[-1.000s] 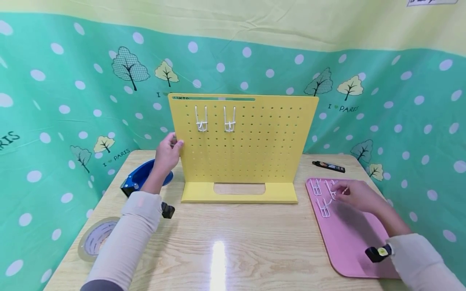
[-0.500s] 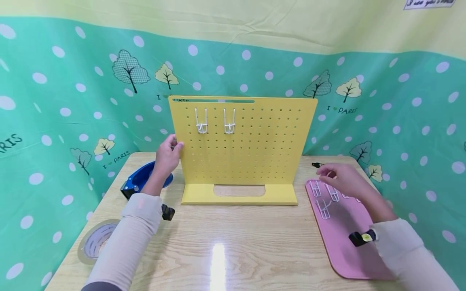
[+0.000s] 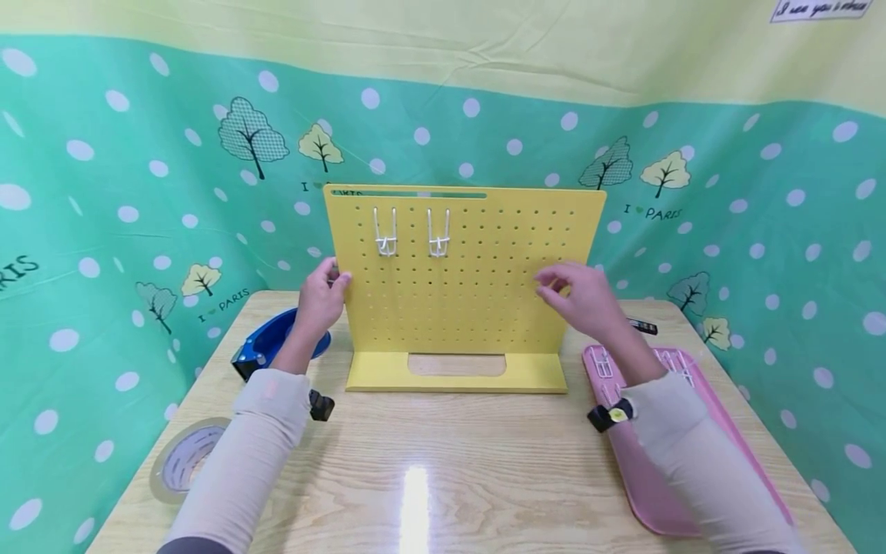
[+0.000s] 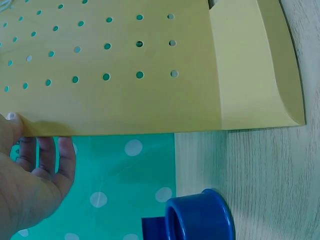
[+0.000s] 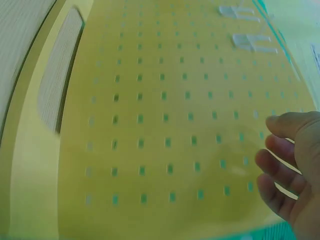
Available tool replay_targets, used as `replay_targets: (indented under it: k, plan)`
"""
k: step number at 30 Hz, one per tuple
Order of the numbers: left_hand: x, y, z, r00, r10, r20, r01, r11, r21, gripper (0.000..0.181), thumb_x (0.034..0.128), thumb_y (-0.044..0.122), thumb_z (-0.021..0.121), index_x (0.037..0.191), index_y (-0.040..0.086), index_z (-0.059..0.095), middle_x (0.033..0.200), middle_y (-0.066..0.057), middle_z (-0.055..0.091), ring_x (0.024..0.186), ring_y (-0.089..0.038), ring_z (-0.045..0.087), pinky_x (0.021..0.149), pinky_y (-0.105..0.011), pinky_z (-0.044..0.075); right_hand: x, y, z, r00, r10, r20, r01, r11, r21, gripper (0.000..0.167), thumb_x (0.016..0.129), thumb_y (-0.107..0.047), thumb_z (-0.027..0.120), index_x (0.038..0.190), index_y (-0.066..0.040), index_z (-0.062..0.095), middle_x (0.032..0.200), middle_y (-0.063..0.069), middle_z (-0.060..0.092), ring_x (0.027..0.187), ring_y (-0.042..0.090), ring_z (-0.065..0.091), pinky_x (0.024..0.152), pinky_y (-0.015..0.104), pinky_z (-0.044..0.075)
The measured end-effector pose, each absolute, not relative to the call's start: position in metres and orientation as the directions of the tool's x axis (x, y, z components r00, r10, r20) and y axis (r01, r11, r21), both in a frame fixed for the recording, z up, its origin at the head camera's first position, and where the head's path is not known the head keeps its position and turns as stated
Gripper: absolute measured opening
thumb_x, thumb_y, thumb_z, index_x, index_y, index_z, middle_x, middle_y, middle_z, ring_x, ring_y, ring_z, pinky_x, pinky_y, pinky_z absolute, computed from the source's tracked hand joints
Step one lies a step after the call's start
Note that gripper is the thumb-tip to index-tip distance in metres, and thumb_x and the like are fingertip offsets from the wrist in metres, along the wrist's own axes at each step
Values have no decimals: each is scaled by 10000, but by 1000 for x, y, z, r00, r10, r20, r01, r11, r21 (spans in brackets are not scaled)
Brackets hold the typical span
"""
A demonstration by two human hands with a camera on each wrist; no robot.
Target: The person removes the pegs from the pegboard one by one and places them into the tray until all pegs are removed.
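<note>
Left hand [image 3: 321, 302] grasps the yellow pegboard [image 3: 453, 275] by its left edge, thumb in front and fingers behind. Right hand [image 3: 577, 296] appears free, fingers loosely bent, nothing visible in them; it stands before the board's right part, contact undetermined.

Table [image 3: 498, 462]: supports all items below. Pegboard: upright on its base, mid-table. Pink tray [image 3: 649, 486]: to its right, partly hidden by the right sleeve [image 3: 692, 462]. Blue tape dispenser [image 3: 273, 338]: left of the board. Tape roll [image 3: 181, 462]: nearer, same side. Marker [image 3: 644, 327]: behind the tray, partly hidden. White hooks [image 3: 384, 245]: 2, hung upper left on the board. Loose hooks [image 3: 604, 364]: on the tray, count obscured.

Risk, as judged: a right-hand push against a slack left grip could tip or slide the board; a jolt could unseat the 2 hung hooks.

Against 0.5 s earlier: right hand has moved from the tray's far end to the board; left hand and hung hooks unchanged.
</note>
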State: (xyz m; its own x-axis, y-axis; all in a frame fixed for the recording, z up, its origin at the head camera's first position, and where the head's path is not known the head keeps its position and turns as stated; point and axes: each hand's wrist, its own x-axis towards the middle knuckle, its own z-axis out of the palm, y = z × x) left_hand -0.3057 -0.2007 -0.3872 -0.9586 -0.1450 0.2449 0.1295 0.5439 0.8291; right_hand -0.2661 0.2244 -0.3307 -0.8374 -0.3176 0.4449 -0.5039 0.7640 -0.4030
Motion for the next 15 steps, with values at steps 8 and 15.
replay_targets:
  k: [8,15]
  plan:
    - [-306,-200,-388,-963,-135,234,130,530,838,263,1087,240,492,1293,91,560,1141,-175,600,960,-312,605,757,-356,550,-280,176,-315,-744,-347,572,-577,765,-287,204,937,-164,738,1127,-87,730,1020,79,736,852,223,695,706,365,571]
    - [-306,-202,-389,-963,-140,230,124,529,839,261,1089,241,484,1290,92,559,1129,-174,600,956,-313,601,755,-357,545,-296,139,-304,-638,-339,691,-646,725,-239,189,912,-135,755,1091,-73,741,990,98,743,823,224,710,729,354,595]
